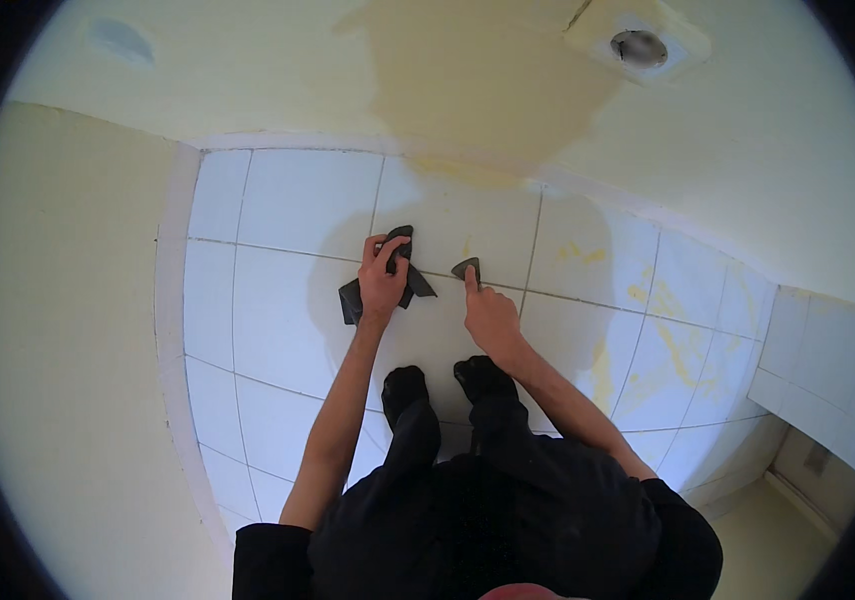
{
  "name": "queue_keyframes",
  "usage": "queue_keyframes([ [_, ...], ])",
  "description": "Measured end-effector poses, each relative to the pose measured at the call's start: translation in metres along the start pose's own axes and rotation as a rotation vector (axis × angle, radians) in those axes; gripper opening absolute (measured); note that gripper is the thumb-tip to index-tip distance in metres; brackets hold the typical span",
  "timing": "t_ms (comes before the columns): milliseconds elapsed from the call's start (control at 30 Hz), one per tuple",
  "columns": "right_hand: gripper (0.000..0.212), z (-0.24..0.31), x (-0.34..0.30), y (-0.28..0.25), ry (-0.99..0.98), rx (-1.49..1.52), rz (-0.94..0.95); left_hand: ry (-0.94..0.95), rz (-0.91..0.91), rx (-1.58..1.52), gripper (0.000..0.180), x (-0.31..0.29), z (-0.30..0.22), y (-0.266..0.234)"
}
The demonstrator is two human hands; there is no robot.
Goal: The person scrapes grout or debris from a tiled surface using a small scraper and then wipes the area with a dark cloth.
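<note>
I look down at a white tiled floor point(278, 300). My left hand point(381, 283) grips a dark crumpled cloth point(353, 300) and presses it on a tile. My right hand point(491, 318) has its forefinger stretched out onto a small dark wedge-shaped tool point(467, 267), which rests on the grout line just right of the cloth. Both my feet in dark socks point(443, 385) stand on the tiles right below the hands.
Pale yellow walls enclose the floor at left and behind. A round pipe opening in a raised block point(639, 47) sits on the far wall. Yellow stains point(673, 350) mark the tiles at right. A low tiled step point(818, 370) rises at far right.
</note>
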State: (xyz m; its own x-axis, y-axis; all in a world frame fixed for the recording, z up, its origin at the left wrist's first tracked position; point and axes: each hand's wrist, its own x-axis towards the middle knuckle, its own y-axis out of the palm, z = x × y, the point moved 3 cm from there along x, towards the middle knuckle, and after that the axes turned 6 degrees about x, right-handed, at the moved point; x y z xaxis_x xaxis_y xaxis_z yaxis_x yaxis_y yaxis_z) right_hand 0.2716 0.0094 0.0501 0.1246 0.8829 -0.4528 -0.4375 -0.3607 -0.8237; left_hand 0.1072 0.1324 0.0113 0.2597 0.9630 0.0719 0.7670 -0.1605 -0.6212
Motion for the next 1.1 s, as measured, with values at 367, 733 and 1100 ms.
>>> queue_keyframes([
  [367,0.067,-0.002,0.005,-0.003,0.078,0.082,0.045,-0.007,0.004,-0.009,0.037,0.001,0.000,0.001],
  [733,0.064,-0.003,0.008,-0.006,0.041,0.020,0.043,0.081,-0.043,0.043,0.033,0.000,0.003,0.001],
  [1100,0.067,-0.002,0.006,-0.006,0.055,0.066,0.044,0.098,0.028,-0.045,0.025,-0.001,0.006,-0.003],
])
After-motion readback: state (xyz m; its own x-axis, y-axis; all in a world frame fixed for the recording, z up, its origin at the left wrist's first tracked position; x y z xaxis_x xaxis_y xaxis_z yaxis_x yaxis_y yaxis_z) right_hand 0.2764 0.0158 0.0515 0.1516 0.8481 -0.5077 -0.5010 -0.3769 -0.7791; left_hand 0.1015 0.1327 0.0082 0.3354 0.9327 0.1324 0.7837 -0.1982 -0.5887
